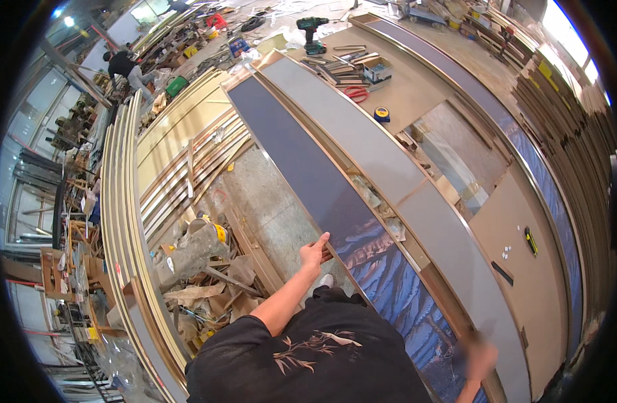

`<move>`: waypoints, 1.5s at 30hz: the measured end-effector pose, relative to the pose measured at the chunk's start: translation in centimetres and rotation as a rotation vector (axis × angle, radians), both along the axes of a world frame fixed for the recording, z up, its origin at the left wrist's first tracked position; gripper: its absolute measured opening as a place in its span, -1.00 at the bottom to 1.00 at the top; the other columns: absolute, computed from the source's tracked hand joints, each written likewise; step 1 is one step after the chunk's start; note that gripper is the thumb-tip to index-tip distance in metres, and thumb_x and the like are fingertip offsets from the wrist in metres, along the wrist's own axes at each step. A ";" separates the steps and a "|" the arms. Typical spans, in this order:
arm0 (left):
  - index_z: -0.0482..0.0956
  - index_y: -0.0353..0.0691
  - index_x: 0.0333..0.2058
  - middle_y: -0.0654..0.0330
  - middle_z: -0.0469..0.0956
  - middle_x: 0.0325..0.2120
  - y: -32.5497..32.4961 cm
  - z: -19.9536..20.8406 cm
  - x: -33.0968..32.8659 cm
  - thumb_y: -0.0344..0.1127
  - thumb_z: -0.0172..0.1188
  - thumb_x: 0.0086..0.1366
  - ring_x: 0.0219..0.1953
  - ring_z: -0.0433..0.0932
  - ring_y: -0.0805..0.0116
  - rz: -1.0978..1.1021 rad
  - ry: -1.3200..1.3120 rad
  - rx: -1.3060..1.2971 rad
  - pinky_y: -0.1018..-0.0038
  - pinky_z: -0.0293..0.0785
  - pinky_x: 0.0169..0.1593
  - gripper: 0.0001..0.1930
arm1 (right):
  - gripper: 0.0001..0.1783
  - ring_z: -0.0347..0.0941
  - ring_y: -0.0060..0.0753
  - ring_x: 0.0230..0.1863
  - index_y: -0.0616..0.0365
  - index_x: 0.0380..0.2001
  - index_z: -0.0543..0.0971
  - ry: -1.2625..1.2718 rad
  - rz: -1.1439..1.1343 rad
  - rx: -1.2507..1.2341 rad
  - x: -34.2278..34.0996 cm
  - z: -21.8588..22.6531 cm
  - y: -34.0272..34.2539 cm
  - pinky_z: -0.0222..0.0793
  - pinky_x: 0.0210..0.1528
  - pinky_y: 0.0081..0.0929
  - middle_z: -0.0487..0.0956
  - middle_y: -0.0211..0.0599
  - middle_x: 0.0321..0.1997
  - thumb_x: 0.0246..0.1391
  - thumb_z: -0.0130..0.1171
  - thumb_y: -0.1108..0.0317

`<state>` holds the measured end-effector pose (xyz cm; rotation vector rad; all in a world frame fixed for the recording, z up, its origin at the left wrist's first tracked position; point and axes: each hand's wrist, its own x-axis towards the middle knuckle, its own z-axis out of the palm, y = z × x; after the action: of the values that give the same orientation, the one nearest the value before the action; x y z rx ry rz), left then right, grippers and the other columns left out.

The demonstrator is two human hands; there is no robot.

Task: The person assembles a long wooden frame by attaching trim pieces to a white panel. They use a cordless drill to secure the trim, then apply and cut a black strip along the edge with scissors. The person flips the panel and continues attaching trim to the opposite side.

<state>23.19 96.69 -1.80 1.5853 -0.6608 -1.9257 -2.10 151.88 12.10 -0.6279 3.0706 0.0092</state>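
A long framed panel (pixel 302 154) with a plain dark blue far part and a blue mountain picture nearer me runs in front of my body. My left hand (pixel 314 253) grips its left edge, thumb on top and the other fingers partly hidden beneath. Over the near right edge of this panel is my right hand (pixel 480 359); a blur smears its fingers, so I cannot make out whether it holds anything. To the right, alongside, lies a long grey panel (pixel 429 208) in a thin frame.
On the brown board (pixel 523 295) lie a yellow utility knife (pixel 530 240), a blue tape measure (pixel 381 114) and red-handled scissors or pliers (pixel 355 94). A cordless drill (pixel 313 35) stands farther off. Scraps surround a pale cylinder (pixel 194 252). A person (pixel 126 67) bends at far left.
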 end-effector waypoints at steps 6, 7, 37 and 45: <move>0.49 -0.45 -0.12 0.04 0.63 -0.37 -2.3 -0.7 1.3 -0.06 0.48 0.12 -0.43 0.70 0.17 -0.154 0.002 0.066 0.26 0.70 -0.32 -0.41 | -0.52 0.52 0.03 -0.17 0.26 -0.18 0.57 0.139 -0.444 -0.388 2.0 -5.0 6.6 0.44 -0.10 -0.10 0.58 -0.06 -0.23 0.11 0.20 0.00; 0.49 -0.46 -0.07 0.05 0.63 -0.32 -2.9 -0.7 1.4 -0.01 0.47 0.12 -0.41 0.69 0.20 -0.238 -0.003 0.055 0.26 0.70 -0.32 -0.37 | -0.47 0.52 0.02 -0.14 0.27 -0.13 0.55 0.116 -0.599 -0.367 2.9 -6.9 8.2 0.44 -0.08 -0.12 0.58 -0.07 -0.18 0.11 0.19 -0.03; 0.41 -0.58 0.04 -0.18 0.49 -0.13 -3.6 7.5 -3.2 0.01 0.06 0.44 -0.15 0.53 0.01 -0.651 -0.008 -0.254 0.13 0.64 -0.08 -0.40 | -0.03 0.46 0.26 0.13 0.63 -0.04 0.50 0.253 -1.732 -1.197 14.0 -13.5 2.6 0.37 0.13 -0.08 0.53 0.42 0.03 0.12 0.12 -0.35; 0.39 -0.57 0.06 -0.14 0.51 -0.08 -2.4 7.3 -3.4 0.02 0.05 0.45 -0.13 0.54 -0.03 -0.651 -0.016 -0.298 0.09 0.62 -0.01 -0.39 | -0.03 0.51 0.20 0.08 0.59 -0.05 0.53 0.191 -1.671 -1.199 12.8 -14.0 3.2 0.40 0.07 -0.08 0.58 0.32 -0.03 0.13 0.09 -0.38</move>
<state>19.81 94.33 5.49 1.2893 -1.5392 -2.1076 10.65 155.07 -1.95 2.0433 2.2796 -1.6781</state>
